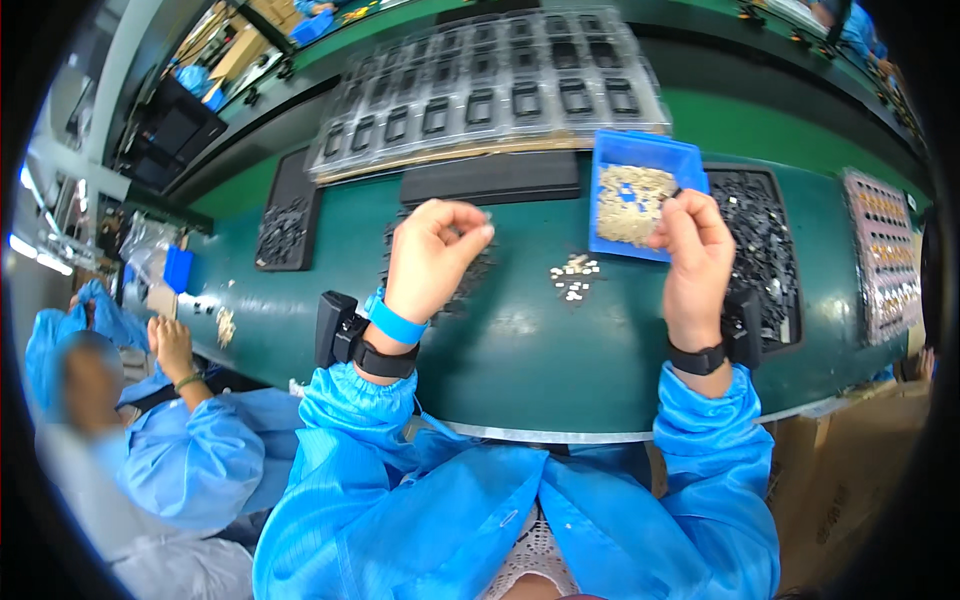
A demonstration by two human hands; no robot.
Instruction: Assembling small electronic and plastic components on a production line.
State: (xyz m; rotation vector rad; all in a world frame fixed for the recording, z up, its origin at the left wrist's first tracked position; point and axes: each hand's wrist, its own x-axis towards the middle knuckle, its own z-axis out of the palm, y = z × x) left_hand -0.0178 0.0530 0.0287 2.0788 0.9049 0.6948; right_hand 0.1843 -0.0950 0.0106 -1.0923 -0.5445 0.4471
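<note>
My left hand [436, 258] is held above the green table with thumb and forefinger pinched; a tiny greyish bit shows at the fingertips, too small to name. Under and beside that hand lies a heap of small black parts [478, 277], partly hidden by it. Over the right edge of a blue bin [648, 146] my right hand [695, 250] is closed in a pinch, with a small black part [676, 193] at its fingertips. Many small cream pieces [630, 200] fill the bin. Between my hands a loose group of white pieces [574, 276] rests on the tabletop.
A black tray of dark parts [768, 255] stands right of the bin, and another black tray [285, 230] at the left. Clear blister trays with black frames [480, 105] stand behind. A pink-edged tray [880, 255] lies far right. A co-worker's hand [172, 350] is at the left.
</note>
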